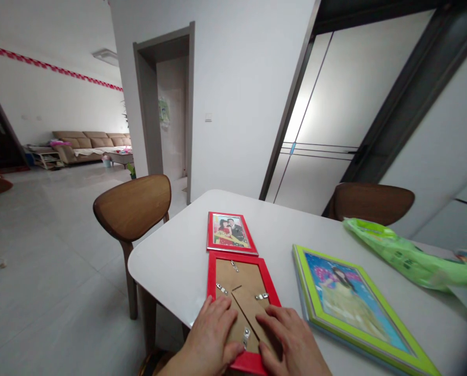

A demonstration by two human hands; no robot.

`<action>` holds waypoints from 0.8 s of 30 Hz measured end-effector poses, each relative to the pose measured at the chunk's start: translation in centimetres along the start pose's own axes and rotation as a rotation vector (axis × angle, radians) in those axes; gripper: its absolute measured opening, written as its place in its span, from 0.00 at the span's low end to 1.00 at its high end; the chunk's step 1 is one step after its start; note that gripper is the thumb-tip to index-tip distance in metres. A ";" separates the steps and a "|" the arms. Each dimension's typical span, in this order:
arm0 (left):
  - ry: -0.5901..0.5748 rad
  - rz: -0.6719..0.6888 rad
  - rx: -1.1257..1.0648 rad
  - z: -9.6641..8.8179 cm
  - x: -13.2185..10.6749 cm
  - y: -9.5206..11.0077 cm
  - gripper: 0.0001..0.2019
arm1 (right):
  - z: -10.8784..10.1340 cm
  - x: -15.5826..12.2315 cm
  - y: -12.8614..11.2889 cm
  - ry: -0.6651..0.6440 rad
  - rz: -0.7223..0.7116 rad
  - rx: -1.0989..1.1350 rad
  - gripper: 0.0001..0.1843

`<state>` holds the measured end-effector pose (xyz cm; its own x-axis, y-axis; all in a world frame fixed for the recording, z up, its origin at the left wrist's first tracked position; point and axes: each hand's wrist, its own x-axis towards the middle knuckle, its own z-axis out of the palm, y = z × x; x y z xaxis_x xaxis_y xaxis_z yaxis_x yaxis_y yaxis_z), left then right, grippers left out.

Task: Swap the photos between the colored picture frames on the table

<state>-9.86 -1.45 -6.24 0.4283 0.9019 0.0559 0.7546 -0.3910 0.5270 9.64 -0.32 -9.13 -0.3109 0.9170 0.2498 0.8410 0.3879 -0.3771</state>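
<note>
A red picture frame (241,277) lies face down on the white table (170,261), its brown backing board and metal clips showing. My left hand (212,334) rests flat on the frame's near left part, fingers stretched out. My right hand (286,334) lies flat on its near right part, fingers spread over the backing. Just beyond it lies a smaller red frame (230,233), face up with a photo in it. To the right lies a green-edged frame (354,308), face up, with a picture of a person.
A green plastic bag (409,258) lies at the table's right. One wooden chair (133,209) stands at the left corner, another (372,201) at the far side. Behind are a white wall, a doorway and sliding doors; a sofa (88,143) stands far left.
</note>
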 end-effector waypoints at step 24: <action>0.030 0.078 0.003 1.4 -0.5 -1.3 0.39 | -0.5 3.8 1.3 0.010 0.070 -0.022 0.16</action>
<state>-10.36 -1.66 -8.20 0.4709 0.8737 0.1220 0.7212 -0.4609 0.5172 9.73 3.60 -8.21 -0.2463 0.9409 0.2323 0.8701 0.3202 -0.3746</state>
